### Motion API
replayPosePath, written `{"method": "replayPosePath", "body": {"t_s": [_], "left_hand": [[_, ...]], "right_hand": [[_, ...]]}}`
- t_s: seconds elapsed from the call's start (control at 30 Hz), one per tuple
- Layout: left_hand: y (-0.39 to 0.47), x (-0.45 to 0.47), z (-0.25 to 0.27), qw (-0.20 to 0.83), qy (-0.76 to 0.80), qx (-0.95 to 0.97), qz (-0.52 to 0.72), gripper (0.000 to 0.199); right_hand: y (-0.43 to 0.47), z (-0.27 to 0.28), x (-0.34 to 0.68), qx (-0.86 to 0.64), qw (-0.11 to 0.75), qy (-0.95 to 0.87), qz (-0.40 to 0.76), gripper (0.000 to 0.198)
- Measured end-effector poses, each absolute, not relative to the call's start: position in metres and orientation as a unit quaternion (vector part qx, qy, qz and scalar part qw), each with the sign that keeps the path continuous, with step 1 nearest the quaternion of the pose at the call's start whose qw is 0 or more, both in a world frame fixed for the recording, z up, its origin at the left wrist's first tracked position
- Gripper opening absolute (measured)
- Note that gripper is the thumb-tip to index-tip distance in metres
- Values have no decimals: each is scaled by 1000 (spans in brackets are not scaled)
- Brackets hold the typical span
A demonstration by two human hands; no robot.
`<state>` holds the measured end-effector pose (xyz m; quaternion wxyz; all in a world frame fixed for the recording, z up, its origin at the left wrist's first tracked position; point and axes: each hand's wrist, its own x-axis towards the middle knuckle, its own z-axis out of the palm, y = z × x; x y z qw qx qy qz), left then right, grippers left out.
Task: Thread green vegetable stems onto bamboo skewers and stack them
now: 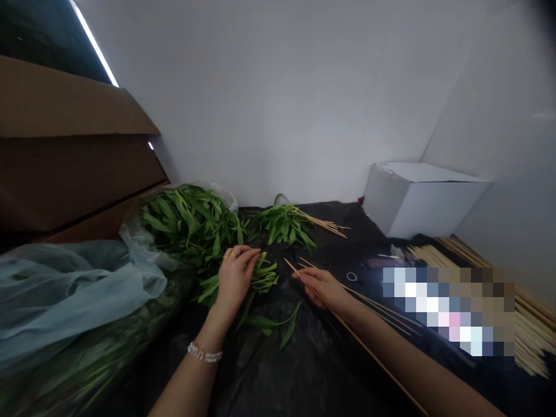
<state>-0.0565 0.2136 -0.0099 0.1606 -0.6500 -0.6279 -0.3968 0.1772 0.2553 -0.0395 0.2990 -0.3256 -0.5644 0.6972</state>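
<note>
My left hand [237, 272], with rings and a beaded bracelet [204, 352] on its wrist, has its fingertips pinched together. They are at the cut stem ends of a small pile of leafy greens [264, 279]; what lies between them is too small to make out. In my right hand [321, 288] is a long thin bamboo skewer [377, 360], its pointed end towards the left hand. Other loose skewers [382, 311] lie on the black plastic sheet beside and partly behind that hand. A single leafy sprig [286, 327] rests between my forearms.
An opened plastic bag [134, 231] of greens stands at left, near another bag [82, 289]. Farther back lie greens threaded on skewers [286, 223]. At right are a white box [425, 200], many sticks [532, 330], a small ring [351, 277] and a blurred-out glowing object.
</note>
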Motion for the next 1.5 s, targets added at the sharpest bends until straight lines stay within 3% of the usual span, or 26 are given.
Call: {"method": "replayPosePath", "body": {"t_s": [0.23, 0.43, 0.53, 0.6, 0.7, 0.77, 0.83, 0.97, 1.03, 1.33, 1.5], "left_hand": [[213, -56, -8, 90, -635, -641, -421, 19], [213, -56, -9, -32, -616, -730, -294, 27], [213, -54, -11, -51, -607, -754, -247, 19], [212, -53, -10, -23, -611, -741, -277, 15], [209, -52, -4, 74, -637, -638, -426, 23], [208, -52, -1, 83, -645, -577, -494, 28], [209, -51, -1, -3, -639, -575, -511, 30], [214, -45, -6, -274, -587, -573, -502, 37], [215, -43, -7, -348, -569, -538, -515, 42], [212, -38, 0, -406, -529, -522, -532, 38], [212, -36, -2, -420, -537, -506, -528, 45]], "right_hand": [[256, -39, 177, -333, 298, -569, 690, 46], [256, -40, 176, -323, 303, -571, 692, 48], [255, -37, 177, -327, 301, -573, 689, 48], [254, -36, 177, -332, 303, -571, 687, 49], [254, -34, 178, -334, 311, -568, 685, 50], [254, -34, 178, -325, 315, -570, 686, 49], [253, -33, 178, -309, 318, -573, 689, 49], [250, -31, 178, -291, 315, -578, 694, 48], [248, -28, 178, -282, 311, -584, 694, 47], [239, -26, 177, -265, 282, -625, 678, 41], [240, -30, 177, -268, 278, -628, 675, 40]]}}
